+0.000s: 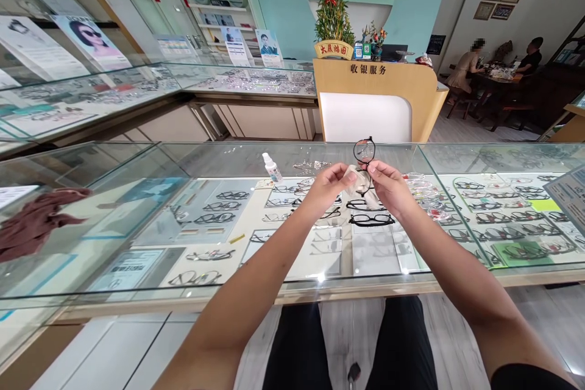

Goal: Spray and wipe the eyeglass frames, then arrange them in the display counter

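Note:
A pair of dark-framed eyeglasses is held up over the glass counter, one round lens on top and the other lens low behind a pale cloth. My left hand is closed on the cloth, pressing it against the lower lens. Gripping the glasses near the bridge, my right hand has its thumb and fingers pinched on the frame. Part of the lower lens is hidden by the cloth and fingers. Under my hands lie black eyeglasses. A white spray bottle stands left of my left hand.
The glass display counter spans the view, with rows of eyeglasses in it. A brown cloth lies at its left. Behind stands a wooden cashier desk with a plant. Two people sit at a table far right.

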Available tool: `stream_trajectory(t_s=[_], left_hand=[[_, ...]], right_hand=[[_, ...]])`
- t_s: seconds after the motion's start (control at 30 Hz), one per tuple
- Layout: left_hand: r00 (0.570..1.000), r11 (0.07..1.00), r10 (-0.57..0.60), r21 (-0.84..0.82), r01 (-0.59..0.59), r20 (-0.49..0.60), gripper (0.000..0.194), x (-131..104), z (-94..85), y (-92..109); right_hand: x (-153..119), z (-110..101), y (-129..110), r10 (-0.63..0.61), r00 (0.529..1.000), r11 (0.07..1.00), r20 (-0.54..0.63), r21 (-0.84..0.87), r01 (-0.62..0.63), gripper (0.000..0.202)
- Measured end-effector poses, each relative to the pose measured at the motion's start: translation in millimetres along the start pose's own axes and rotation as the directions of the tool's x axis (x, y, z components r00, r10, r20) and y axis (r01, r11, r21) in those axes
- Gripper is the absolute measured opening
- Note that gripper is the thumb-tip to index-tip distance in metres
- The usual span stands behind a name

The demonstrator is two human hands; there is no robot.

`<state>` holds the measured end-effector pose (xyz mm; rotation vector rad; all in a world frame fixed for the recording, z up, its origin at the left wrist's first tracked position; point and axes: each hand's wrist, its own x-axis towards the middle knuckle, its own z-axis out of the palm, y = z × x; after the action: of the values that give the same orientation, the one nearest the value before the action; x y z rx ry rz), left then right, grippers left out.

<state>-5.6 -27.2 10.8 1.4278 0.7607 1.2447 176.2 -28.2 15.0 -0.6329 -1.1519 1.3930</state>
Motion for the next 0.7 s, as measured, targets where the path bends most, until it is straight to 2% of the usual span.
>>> stream_trajectory(t_s=[0.3, 0.57, 0.7], left_hand=[[0.992, 0.996, -0.086, -0.025, 0.089, 0.097, 0.054, -7, 10.2, -2], [0.998, 0.995, -0.062, -0.077, 0.06, -0.028, 0.059, -8, 22.0, -11], [0.998, 0.998, -0.041, -0.057, 0.038, -0.053, 0.063, -10, 22.5, -16]], right_hand=[[-3, 3, -3, 0.022, 1.0, 1.0, -0.015, -0.001, -0.022, 0.047], [-7, 10, 1, 0.129, 0.992, 0.989, -0.012, 0.081, -0.127, 0.049], [-10, 13, 1, 0.118, 0.993, 0.989, 0.016, 0.091, -0.119, 0.047]])
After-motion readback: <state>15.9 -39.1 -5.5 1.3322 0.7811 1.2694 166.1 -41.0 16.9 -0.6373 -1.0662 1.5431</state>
